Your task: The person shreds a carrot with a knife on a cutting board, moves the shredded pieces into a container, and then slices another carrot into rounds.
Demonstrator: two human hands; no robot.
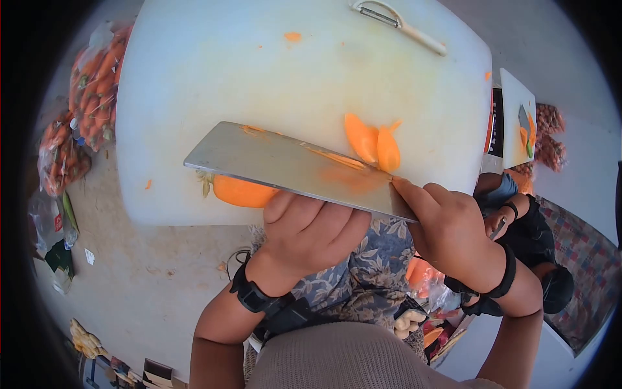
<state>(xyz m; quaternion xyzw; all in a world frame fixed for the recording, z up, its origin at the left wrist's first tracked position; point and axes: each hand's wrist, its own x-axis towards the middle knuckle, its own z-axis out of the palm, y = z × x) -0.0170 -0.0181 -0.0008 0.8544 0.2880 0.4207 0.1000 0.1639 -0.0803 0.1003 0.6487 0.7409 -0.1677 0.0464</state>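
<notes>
My right hand (447,223) grips a broad cleaver (285,162) at its handle end. The blade lies at a slant across the near part of the white cutting board (214,65), with orange shreds and wet smears on its face. Curled fingers of my left hand (314,227) rest against a thick carrot (241,192), whose stem end with a green stub points left. Part of the carrot is hidden beneath the blade and my fingers. Beyond the blade lie carrot slices (372,142), some overlapping.
A white peeler (405,29) lies at the board's far right. Bags of carrots (97,91) stand on the floor at left. To the right, another person (534,227) sits by a second board (515,97) with a knife and carrot pieces. Netted sacks (551,139) stand behind.
</notes>
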